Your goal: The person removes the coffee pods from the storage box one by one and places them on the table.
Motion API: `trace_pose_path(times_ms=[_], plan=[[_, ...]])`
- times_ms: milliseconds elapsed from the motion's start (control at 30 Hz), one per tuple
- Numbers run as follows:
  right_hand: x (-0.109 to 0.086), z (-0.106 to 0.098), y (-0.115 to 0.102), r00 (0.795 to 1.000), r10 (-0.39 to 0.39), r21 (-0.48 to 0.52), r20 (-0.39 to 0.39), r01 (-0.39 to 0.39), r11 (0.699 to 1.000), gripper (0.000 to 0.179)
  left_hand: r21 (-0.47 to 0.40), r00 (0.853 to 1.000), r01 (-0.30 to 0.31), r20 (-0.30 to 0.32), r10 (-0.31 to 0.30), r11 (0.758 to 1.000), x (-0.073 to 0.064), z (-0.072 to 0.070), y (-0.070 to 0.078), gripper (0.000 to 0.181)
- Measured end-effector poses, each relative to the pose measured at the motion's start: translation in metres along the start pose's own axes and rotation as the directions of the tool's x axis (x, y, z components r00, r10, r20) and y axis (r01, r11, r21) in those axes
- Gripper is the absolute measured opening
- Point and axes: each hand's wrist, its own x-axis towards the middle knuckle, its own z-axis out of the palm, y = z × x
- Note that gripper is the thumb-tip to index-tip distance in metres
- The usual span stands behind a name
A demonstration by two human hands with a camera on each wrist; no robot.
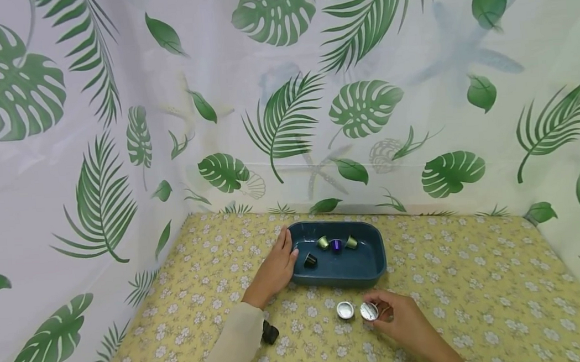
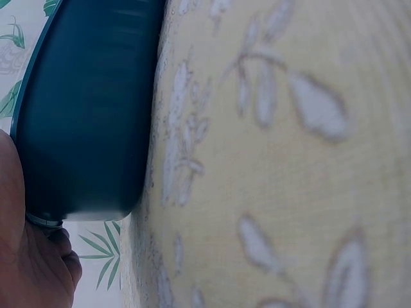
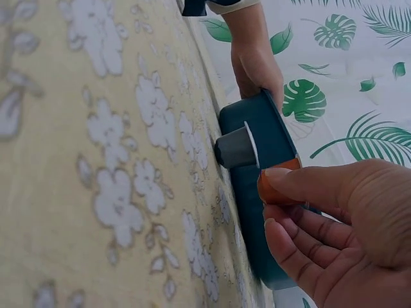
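Note:
My left hand [image 1: 277, 263] grips the left end of a dark teal dish [image 1: 336, 282], thumb at the rim. Inside the dish lie a black coffee capsule [image 1: 310, 260], a purple-blue capsule [image 1: 336, 245] and two light green capsules, one left [image 1: 322, 242] and one right [image 1: 351, 242]. In front of the dish, my right hand [image 1: 398, 315] pinches an orange coffee capsule [image 3: 281, 181] between thumb and fingers; its silver lid [image 1: 369, 310] faces up. Just left of it, a dark grey capsule [image 3: 236, 149] stands on the cloth, silver lid [image 1: 345, 310] upward.
A yellow flowered cloth [image 1: 456, 292] covers the table. Behind and at the sides hangs a white curtain [image 1: 407, 135] with green leaf prints. A black strap piece [image 1: 270, 333] sits at the left sleeve's cuff [image 1: 250, 316].

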Motion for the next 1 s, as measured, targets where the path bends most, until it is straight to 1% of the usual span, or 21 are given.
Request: trace_pose_path(times_ms=[167,467,700,1000], plan=[[0.0002,0.0013,0.0046,1.000,-0.029,-0.042,-0.002,0.028,0.999,0.038,0.004,1.000,0.002,0.003,-0.002,1.000,0.0000,-0.0009,0.0009,0.070],[0.0001,0.0061,0.0079,1.000,0.018,-0.052,-0.003,-0.018,0.998,0.035,-0.006,1.000,0.008,0.007,-0.008,1.000,0.0005,-0.0006,0.0004,0.064],[-0.0003,0.0091,0.0098,1.000,0.009,-0.059,-0.003,-0.009,0.998,0.036,0.008,1.000,0.003,0.007,-0.003,1.000,-0.0001,-0.0003,0.0014,0.068],[-0.0002,0.0092,0.0102,1.000,0.002,-0.067,-0.002,-0.002,0.998,0.036,0.013,1.000,0.014,0.007,-0.014,1.000,-0.0002,-0.0004,0.0018,0.070]])
